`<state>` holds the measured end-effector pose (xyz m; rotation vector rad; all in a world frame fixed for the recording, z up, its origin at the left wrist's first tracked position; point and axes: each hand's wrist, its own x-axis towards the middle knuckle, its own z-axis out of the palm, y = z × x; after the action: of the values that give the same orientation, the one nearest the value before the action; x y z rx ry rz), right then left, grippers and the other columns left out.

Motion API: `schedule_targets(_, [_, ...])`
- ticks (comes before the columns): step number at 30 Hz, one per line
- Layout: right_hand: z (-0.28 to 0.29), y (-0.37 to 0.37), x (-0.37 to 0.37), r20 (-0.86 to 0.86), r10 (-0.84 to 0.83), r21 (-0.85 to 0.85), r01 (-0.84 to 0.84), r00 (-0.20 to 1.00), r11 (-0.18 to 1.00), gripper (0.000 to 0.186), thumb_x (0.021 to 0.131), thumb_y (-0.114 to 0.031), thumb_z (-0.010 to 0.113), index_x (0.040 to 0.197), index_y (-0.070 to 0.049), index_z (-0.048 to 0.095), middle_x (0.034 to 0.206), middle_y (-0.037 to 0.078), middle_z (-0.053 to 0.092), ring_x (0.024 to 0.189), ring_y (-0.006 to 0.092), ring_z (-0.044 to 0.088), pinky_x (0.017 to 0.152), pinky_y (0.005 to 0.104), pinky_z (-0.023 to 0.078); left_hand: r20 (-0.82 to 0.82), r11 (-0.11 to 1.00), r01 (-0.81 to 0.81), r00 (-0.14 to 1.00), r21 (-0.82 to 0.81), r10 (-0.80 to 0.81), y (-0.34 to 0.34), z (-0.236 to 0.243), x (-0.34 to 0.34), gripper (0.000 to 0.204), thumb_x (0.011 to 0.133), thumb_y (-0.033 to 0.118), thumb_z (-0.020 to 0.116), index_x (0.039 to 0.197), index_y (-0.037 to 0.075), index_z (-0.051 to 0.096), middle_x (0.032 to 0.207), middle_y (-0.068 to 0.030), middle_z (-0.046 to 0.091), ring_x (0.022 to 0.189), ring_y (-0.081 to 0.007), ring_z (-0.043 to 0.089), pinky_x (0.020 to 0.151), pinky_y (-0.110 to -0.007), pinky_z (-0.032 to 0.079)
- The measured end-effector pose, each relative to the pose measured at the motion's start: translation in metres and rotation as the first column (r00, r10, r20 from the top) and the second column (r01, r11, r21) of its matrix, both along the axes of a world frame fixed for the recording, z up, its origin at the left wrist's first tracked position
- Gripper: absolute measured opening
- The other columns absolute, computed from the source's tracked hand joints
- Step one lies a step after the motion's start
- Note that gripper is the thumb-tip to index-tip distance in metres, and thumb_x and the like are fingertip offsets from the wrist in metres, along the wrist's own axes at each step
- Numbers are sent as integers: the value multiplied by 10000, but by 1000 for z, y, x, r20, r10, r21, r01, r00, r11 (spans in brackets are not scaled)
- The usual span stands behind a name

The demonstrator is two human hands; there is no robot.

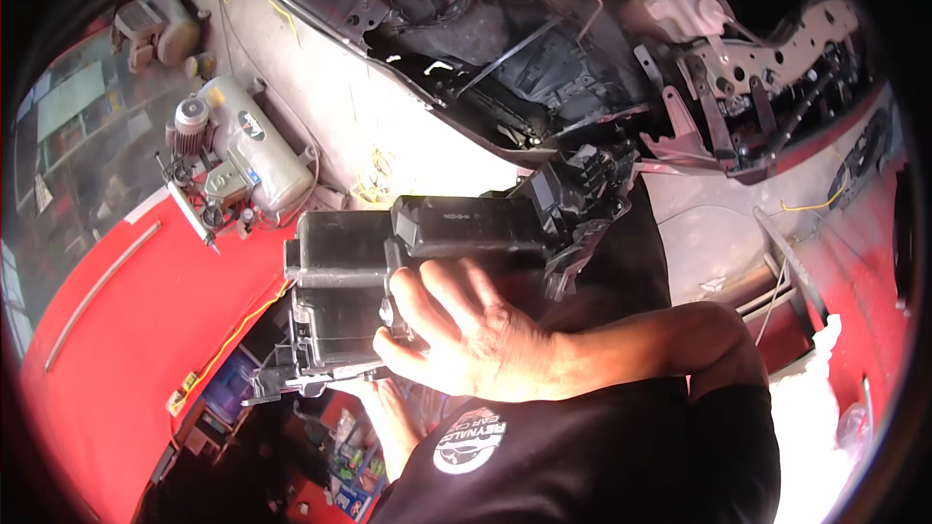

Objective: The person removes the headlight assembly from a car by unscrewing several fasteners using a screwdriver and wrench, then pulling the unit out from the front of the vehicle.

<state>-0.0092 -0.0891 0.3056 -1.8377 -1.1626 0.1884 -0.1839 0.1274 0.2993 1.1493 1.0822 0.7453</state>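
A bulky black plastic car housing (342, 245) with raised, box-shaped covers is held in front of my chest. My right hand (466, 335) reaches across from the right, its fingers bent and pressed onto the housing's face near a small shiny clip. Beneath the lower edge, my left hand (367, 390) supports the housing; most of its fingers are hidden behind it. At the upper right end of the housing is a cluster of black, jagged brackets and sockets (582, 184).
Ahead is a car's open front end with a dark engine bay (505, 49) and a bare metal crossmember (777, 53). A grey air compressor (267, 150) stands at left, beside red flooring (126, 330). Below lies a blue crate (354, 500) of small items. A yellow cord (228, 340) runs nearby.
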Motion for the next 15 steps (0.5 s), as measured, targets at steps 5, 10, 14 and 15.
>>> schedule_targets(5, [13,20,-61,79,-121,-85,127,990,988,385,863,-265,662,1232,-164,621,1293,283,542,1127,414,569,894,555,517,76,995,77,994,-63,-73,43,-4,-53,555,1027,520,482,1339,69,568,1403,-175,590,1305,-359,574,1114,-578,474])
schedule_targets(10, [33,28,-123,60,-249,-102,254,967,962,393,859,-202,654,1251,-170,665,1306,315,523,1159,454,557,920,541,506,131,969,207,973,-136,-190,85,-8,-99,570,1031,525,477,1365,70,555,1418,-176,581,1311,-364,569,1112,-586,473])
schedule_targets(14, [63,-4,-166,91,-498,-81,504,863,860,384,843,-204,681,1226,-180,694,1302,307,542,1135,446,575,909,524,520,178,854,435,900,-286,-399,73,-33,-78,582,1034,529,473,1386,70,544,1429,-177,575,1316,-369,565,1110,-592,472])
schedule_targets(15, [70,-11,-177,101,-553,-71,561,827,825,377,842,-211,686,1218,-181,693,1293,302,549,1124,439,582,895,520,525,184,809,478,878,-341,-442,66,-43,-75,585,1035,530,472,1391,70,541,1432,-177,573,1317,-370,564,1109,-593,471])
